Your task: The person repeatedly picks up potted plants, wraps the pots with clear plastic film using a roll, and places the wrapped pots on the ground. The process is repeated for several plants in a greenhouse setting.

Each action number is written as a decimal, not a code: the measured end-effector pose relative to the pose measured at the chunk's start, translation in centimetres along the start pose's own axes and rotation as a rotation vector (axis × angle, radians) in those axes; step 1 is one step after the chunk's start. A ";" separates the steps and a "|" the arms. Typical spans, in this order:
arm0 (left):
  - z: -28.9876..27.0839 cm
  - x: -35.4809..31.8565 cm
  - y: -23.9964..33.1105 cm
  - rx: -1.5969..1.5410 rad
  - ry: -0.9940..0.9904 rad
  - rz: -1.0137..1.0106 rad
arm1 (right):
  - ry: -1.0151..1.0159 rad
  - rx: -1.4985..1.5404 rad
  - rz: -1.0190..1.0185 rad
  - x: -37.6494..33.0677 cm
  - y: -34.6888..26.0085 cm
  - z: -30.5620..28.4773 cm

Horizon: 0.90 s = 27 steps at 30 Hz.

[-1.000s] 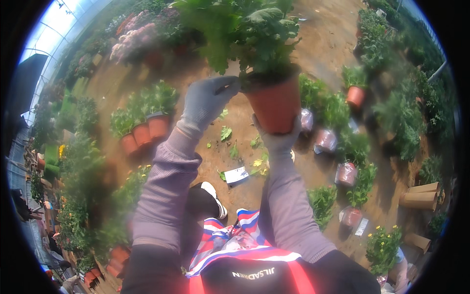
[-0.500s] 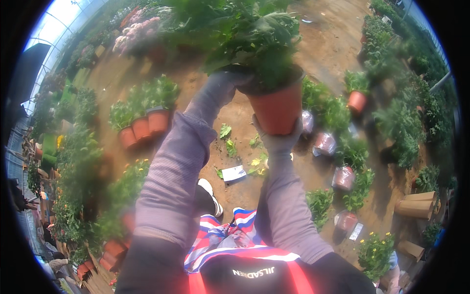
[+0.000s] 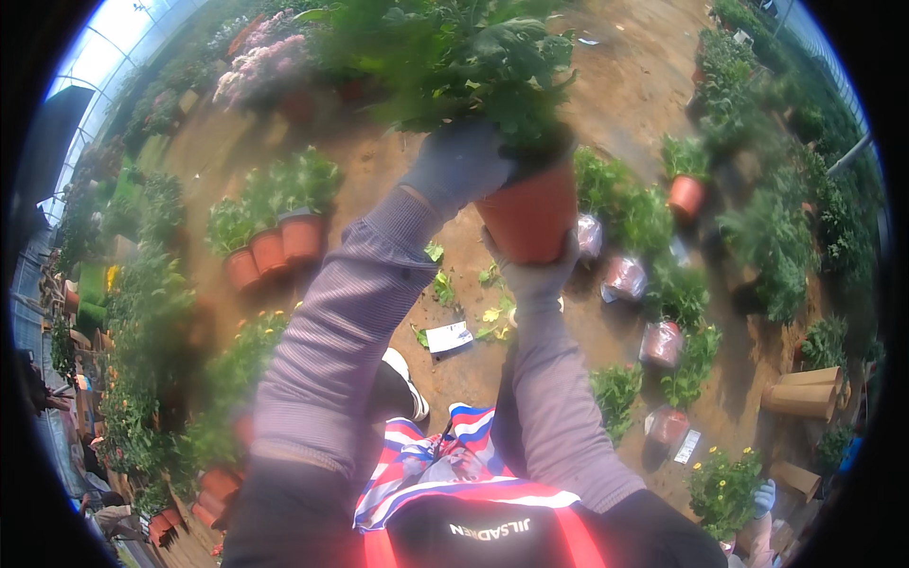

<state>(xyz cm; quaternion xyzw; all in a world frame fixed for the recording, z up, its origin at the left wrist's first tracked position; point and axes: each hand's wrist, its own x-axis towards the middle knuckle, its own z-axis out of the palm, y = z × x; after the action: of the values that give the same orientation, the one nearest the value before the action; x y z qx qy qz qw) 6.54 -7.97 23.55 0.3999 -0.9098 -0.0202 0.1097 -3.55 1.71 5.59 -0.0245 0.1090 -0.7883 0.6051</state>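
1. The leafy plant point(image 3: 473, 71) is filling the top of the view, spreading broadly over its narrower container. That top weight could be tipping it if the support below shifts.
2. The reddish-brown pot point(image 3: 532, 216) is hanging above the ground point(image 3: 644, 57), in front of the person. Its tapering wall could be slipping from a loose hold, spilling soil.
3. The gloved left hand point(image 3: 464, 163) is resting beside the rim, beneath the foliage. Leaves and blur are hiding its fingertips, so I cannot tell how far they are opening or whether they are gripping anything. Rough pulling could be snapping stems.
4. The gloved right hand point(image 3: 535, 276) is cupping the base, fingers partly curled around it. It is apparently bearing most of the weight; a wrist twist could be upsetting everything.
5. Wrapped pots point(image 3: 625, 278) are lying nearby on the right; a fall could be crushing their greenery.
6. A white card point(image 3: 449, 337) and smaller loose leaves point(image 3: 442, 288) are littering the ground; stepping there could be causing a slip.
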 end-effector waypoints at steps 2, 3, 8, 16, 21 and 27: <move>0.7 0.8 0.1 -0.074 0.042 -0.043 | -0.031 -0.002 0.015 0.0 0.2 -0.3; 1.2 1.1 0.1 -0.120 0.077 -0.116 | -0.035 0.000 0.022 0.0 0.3 -0.3; 2.7 0.6 -1.0 -0.316 0.244 -0.201 | -0.083 -0.082 0.016 -0.2 0.6 -0.3; 5.0 0.2 -2.5 -0.019 0.313 0.117 | -0.134 -0.079 0.047 -0.4 0.8 -0.7; 6.7 1.0 -4.8 0.040 0.383 0.371 | -0.079 0.000 0.069 -0.3 0.8 -1.5; 6.9 1.7 -4.6 0.008 0.365 0.379 | -0.108 0.007 0.060 -0.3 0.6 -1.8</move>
<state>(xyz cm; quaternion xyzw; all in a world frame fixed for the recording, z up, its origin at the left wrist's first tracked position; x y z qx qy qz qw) 7.30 -12.71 16.51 0.2196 -0.9337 0.0767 0.2723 -3.18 2.05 3.74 -0.0619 0.0742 -0.7677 0.6335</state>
